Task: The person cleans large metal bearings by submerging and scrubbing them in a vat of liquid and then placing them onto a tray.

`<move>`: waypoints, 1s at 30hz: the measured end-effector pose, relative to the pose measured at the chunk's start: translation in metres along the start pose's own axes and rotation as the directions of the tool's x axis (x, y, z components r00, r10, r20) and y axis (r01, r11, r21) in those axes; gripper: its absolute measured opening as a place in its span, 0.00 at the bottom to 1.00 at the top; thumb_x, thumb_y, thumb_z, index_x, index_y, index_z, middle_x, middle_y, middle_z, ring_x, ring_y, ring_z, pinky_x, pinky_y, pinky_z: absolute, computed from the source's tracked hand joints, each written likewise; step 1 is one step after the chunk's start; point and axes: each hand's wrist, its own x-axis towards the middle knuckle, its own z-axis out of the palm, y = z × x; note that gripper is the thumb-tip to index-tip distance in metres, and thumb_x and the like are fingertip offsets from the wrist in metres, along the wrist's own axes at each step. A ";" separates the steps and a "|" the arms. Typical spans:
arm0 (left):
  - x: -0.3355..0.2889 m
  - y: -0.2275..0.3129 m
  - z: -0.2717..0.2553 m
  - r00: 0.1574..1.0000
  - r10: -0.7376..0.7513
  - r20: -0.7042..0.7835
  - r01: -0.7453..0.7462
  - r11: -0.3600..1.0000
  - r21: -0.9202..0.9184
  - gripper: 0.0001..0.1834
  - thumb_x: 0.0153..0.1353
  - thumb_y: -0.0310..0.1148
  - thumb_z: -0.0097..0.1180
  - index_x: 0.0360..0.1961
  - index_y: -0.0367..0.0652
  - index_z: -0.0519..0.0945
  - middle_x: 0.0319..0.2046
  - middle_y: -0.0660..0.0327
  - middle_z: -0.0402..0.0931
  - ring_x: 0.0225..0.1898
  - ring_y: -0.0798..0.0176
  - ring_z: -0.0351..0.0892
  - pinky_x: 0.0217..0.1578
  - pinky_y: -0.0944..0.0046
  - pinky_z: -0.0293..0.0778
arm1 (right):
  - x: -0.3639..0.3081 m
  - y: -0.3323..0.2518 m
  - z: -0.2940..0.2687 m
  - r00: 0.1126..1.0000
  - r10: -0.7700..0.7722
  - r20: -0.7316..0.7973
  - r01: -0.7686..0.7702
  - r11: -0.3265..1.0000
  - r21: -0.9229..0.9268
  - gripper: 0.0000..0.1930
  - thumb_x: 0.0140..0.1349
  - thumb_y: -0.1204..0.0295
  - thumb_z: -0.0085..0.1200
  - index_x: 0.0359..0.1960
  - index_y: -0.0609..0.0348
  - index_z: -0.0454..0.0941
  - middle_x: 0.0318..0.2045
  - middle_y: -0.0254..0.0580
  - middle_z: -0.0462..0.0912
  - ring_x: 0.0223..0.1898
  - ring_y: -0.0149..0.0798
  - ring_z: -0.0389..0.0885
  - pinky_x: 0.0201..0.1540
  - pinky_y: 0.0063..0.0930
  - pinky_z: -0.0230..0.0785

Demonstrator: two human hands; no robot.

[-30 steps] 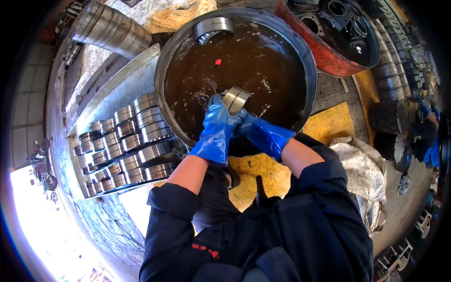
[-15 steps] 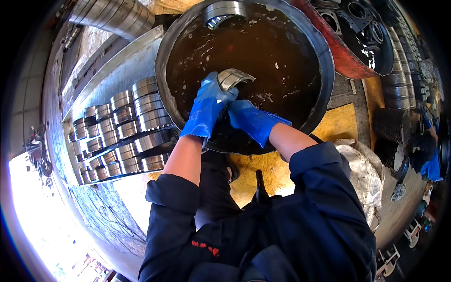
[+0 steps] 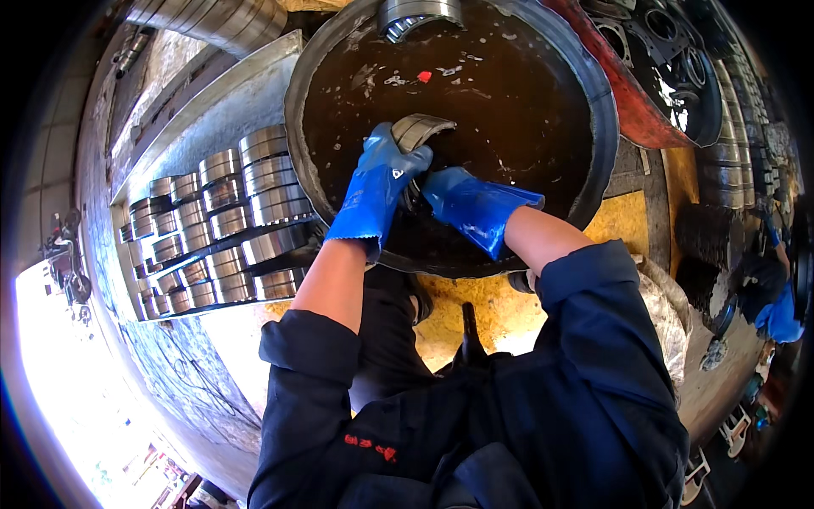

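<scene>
Both my hands wear blue rubber gloves and reach into a big round metal basin (image 3: 298, 127) filled with dark brown liquid. My left hand (image 3: 379, 182) grips a shiny steel bearing ring (image 3: 421, 129) from the left, its thumb over the rim. My right hand (image 3: 462, 199) holds the same ring from below, partly hidden under the left glove. The ring sits tilted, half out of the liquid. A second steel ring (image 3: 413, 14) lies at the basin's far rim.
To my left a metal tray (image 3: 170, 144) holds several rows of stacked steel rings (image 3: 222, 229). A red basin (image 3: 632, 110) with dark parts stands at the back right. Yellow board (image 3: 627, 220) lies under the basin. Another person's blue glove (image 3: 778, 318) shows at the far right.
The view has swung lower and closer over the basin. My hands have turned the ring and tipped it further onto its side in the liquid.
</scene>
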 end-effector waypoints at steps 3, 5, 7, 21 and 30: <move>-0.017 0.024 -0.009 0.999 -0.026 -0.031 0.028 0.998 0.054 0.34 0.50 0.38 0.68 0.56 0.31 0.74 0.54 0.48 0.81 0.58 0.52 0.81 0.58 0.59 0.76 | 0.000 -0.010 -0.010 0.996 -0.091 -0.004 0.091 0.995 0.038 0.16 0.56 0.67 0.63 0.45 0.55 0.85 0.44 0.48 0.87 0.47 0.52 0.86 0.48 0.40 0.78; -0.021 0.041 -0.005 0.999 -0.026 -0.028 0.028 0.996 0.086 0.34 0.50 0.40 0.68 0.56 0.34 0.75 0.52 0.47 0.82 0.58 0.48 0.81 0.58 0.56 0.77 | 0.010 0.015 0.009 0.973 -0.208 -0.099 0.223 0.957 0.188 0.16 0.55 0.67 0.63 0.46 0.56 0.85 0.44 0.51 0.87 0.47 0.53 0.86 0.49 0.41 0.78; -0.016 0.035 -0.004 1.000 0.013 0.004 -0.013 0.994 0.104 0.34 0.48 0.42 0.68 0.57 0.37 0.76 0.53 0.46 0.82 0.58 0.46 0.80 0.59 0.55 0.76 | 0.031 0.031 0.038 0.920 -0.333 -0.208 0.385 0.869 0.311 0.17 0.55 0.67 0.64 0.46 0.56 0.85 0.45 0.53 0.86 0.48 0.54 0.85 0.49 0.41 0.78; -0.011 0.037 0.000 0.996 0.066 0.052 -0.074 0.980 0.184 0.33 0.48 0.44 0.68 0.56 0.42 0.78 0.53 0.45 0.80 0.57 0.43 0.80 0.58 0.52 0.77 | 0.026 0.040 0.001 0.973 -0.102 -0.205 0.205 0.786 0.583 0.23 0.52 0.67 0.66 0.52 0.57 0.82 0.45 0.54 0.86 0.47 0.50 0.86 0.52 0.40 0.78; -0.021 0.040 -0.007 0.996 0.073 0.048 -0.079 0.987 0.137 0.34 0.46 0.44 0.70 0.55 0.42 0.77 0.54 0.44 0.80 0.57 0.42 0.80 0.56 0.51 0.78 | -0.005 -0.001 0.016 0.971 -0.136 -0.198 0.181 0.957 0.227 0.25 0.52 0.65 0.66 0.54 0.57 0.80 0.45 0.54 0.85 0.47 0.51 0.85 0.53 0.42 0.77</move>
